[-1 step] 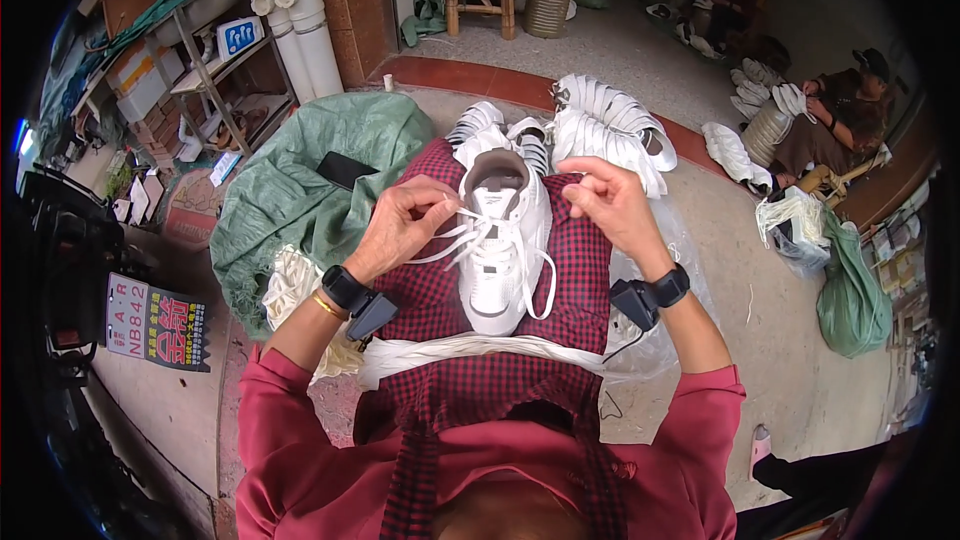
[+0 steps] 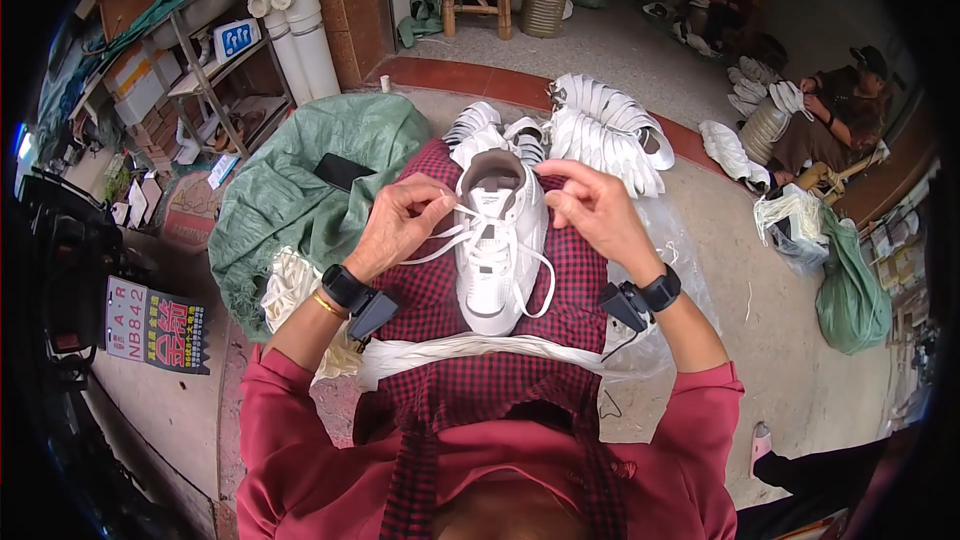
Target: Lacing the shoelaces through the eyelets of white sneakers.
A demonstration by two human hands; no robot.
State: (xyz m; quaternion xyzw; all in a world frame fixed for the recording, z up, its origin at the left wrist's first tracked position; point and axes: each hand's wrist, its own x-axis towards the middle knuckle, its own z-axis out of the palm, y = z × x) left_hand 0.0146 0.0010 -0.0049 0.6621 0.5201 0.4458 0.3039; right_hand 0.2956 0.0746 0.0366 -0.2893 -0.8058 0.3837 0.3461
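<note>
A white sneaker (image 2: 482, 295) lies on the red-and-black checked cloth (image 2: 420, 300) over my lap, its toe toward me. White shoelaces (image 2: 551, 285) run through its eyelets, with loose lengths hanging to both sides. At the sneaker's left, my left hand (image 2: 402, 230) pinches a lace between thumb and fingertips and draws it out from the upper eyelets. My right hand (image 2: 598, 215) is close beside the sneaker's right collar, forefinger and thumb curved and apart, with nothing visible between them. A band with a small dark device sits on each wrist.
Rows of white shoes (image 2: 610, 135) lie just beyond my lap. A green sack (image 2: 290, 180) with a dark phone (image 2: 343, 172) on it is at the left. White laces (image 2: 292, 290) hang in a bundle below it. A co-worker (image 2: 850, 105) sits at the far right, near a green bag (image 2: 850, 290).
My right hand has moved left, closer to the sneaker's collar. The left hand keeps its pinch on the lace, almost where it was.
</note>
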